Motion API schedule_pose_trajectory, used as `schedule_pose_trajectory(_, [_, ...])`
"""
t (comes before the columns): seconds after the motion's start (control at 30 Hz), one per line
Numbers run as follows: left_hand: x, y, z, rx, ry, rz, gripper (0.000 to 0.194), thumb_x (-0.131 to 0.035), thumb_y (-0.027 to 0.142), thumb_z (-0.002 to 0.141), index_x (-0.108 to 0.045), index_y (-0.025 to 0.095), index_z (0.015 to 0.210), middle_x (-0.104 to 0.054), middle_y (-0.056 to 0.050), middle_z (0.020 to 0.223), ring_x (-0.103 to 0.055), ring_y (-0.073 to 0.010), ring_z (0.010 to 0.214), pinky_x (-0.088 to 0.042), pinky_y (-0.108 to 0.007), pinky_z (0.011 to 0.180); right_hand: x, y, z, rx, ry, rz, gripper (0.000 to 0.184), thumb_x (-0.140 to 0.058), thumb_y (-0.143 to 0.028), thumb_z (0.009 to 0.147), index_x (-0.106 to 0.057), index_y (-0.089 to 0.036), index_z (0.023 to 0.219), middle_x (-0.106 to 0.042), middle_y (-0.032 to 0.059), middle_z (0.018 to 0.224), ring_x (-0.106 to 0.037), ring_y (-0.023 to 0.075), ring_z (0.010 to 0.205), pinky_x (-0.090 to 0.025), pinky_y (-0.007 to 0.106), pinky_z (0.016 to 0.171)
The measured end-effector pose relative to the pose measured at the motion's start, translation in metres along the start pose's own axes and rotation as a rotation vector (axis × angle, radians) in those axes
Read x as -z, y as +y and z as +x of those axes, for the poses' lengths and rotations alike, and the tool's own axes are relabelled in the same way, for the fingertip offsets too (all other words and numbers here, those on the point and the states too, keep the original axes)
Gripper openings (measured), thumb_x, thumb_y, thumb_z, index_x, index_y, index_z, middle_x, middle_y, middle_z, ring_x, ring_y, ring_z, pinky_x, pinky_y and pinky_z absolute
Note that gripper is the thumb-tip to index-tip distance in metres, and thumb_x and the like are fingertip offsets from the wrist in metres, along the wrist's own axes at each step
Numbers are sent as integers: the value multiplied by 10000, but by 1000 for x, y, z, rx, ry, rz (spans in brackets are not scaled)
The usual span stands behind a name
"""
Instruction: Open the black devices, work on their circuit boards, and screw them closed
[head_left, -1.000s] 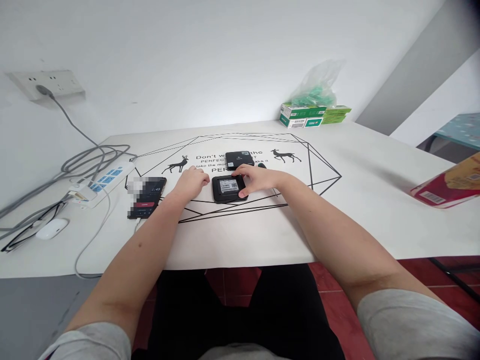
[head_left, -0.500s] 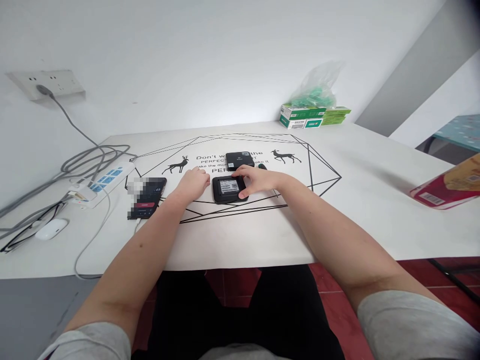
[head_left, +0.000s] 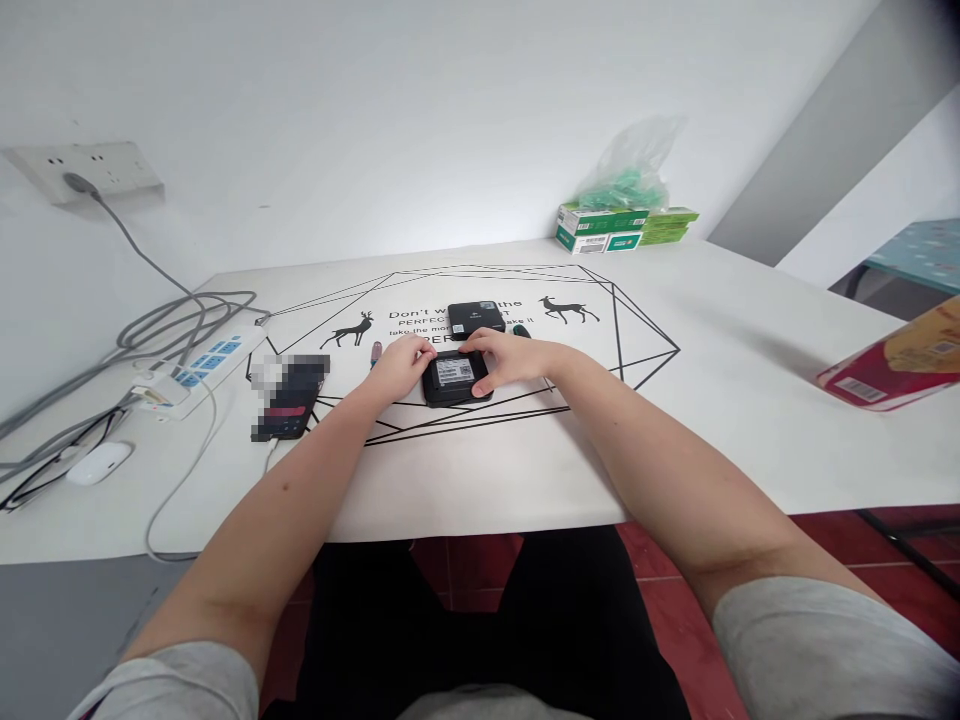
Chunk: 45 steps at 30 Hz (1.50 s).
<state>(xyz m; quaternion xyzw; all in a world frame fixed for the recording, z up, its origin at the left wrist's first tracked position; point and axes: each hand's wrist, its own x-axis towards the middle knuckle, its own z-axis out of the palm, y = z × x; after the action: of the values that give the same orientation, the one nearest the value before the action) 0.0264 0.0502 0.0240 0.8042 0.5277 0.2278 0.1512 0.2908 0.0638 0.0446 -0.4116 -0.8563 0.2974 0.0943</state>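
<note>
A small black box with a white label [head_left: 454, 377] lies on the white table [head_left: 525, 460] in front of me. My right hand [head_left: 510, 358] grips its right side, thumb at the front corner and fingers over the far edge. My left hand [head_left: 401, 366] touches the box's left edge with curled fingers. A second black box [head_left: 475, 319] lies just behind. A small red-handled tool [head_left: 376, 352] lies on the table left of my left hand.
A black phone [head_left: 292, 397] lies left of my hands. A power strip [head_left: 201, 364], grey cables and a white mouse [head_left: 98, 463] sit at the far left. Green boxes with a plastic bag [head_left: 622, 215] stand at the back; a red package [head_left: 892, 365] lies at the right.
My left hand has slid right to the black box's left edge, uncovering the red-handled tool. My right hand stays on the box.
</note>
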Motion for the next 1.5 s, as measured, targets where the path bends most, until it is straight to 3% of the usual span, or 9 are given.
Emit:
schedule_pose_trajectory(0.17, [-1, -2, 0, -59, -15, 59, 258, -511, 250, 1078, -764, 232, 1029, -740, -83, 1171, -679, -275, 1155, -521, -423, 1081, 0, -1, -1, -14, -1, -4, 915, -935, -551, 700, -666, -240, 1518, -555, 130, 1528, -617, 393, 1386, -511, 526, 1236])
schedule_pose_trajectory(0.43, [16, -22, 0, 21, 72, 204, 336, -495, 229, 1074, -824, 197, 1132, -734, -142, 1259, -685, -317, 1183, -537, -449, 1053, 0, 1, -1, -23, -9, -15, 994, -935, -606, 691, -627, -248, 1566, -515, 134, 1611, -565, 418, 1480, -452, 540, 1304])
schedule_pose_trajectory(0.57, [27, -38, -2, 87, 8, 388, 315, -536, 199, 1025, -850, 204, 1050, -747, -174, 1174, -672, -378, 1160, -532, -496, 997, -2, 4, 0, -7, -41, -104, 1187, -964, -650, 629, -522, -234, 1650, -479, 167, 1671, -470, 440, 1569, -395, 579, 1337])
schedule_pose_trajectory(0.67, [27, -44, -2, 79, -41, 452, 300, -564, 183, 988, -862, 215, 1004, -766, -173, 1142, -665, -386, 1147, -519, -501, 987, -4, 2, 0, -7, -33, -141, 1209, -950, -667, 637, -499, -220, 1666, -509, 182, 1649, -478, 443, 1557, -402, 595, 1324])
schedule_pose_trajectory(0.93, [20, -29, -2, 102, -64, 541, 335, -534, 229, 1021, -862, 170, 1059, -768, -202, 1134, -692, -391, 1134, -521, -488, 983, -11, -4, 1, -24, 7, -71, 1193, -949, -653, 657, -501, -227, 1676, -446, 164, 1726, -391, 461, 1628, -348, 588, 1358])
schedule_pose_trajectory(1.13, [22, -20, -2, 71, -119, 666, 379, -477, 236, 1050, -846, 153, 1068, -767, -190, 1137, -703, -368, 1125, -545, -454, 942, -13, 1, 3, 14, 5, -105, 1198, -921, -690, 683, -471, -236, 1696, -447, 173, 1728, -402, 470, 1613, -372, 632, 1331])
schedule_pose_trajectory(1.37, [21, -18, -2, 116, -69, 516, 257, -555, 219, 996, -801, 154, 964, -764, -200, 1104, -710, -380, 1070, -542, -465, 931, -14, 6, 4, 26, 11, -113, 1198, -909, -718, 689, -471, -242, 1697, -447, 170, 1732, -397, 471, 1618, -357, 637, 1342])
schedule_pose_trajectory(1.5, [28, -7, -10, 167, -47, 20, 168, -626, 310, 965, -756, 211, 926, -744, -86, 932, -691, -280, 857, -537, -384, 783, -13, 3, 4, 21, 0, -116, 1198, -910, -690, 701, -458, -211, 1702, -442, 188, 1733, -395, 467, 1619, -367, 626, 1334])
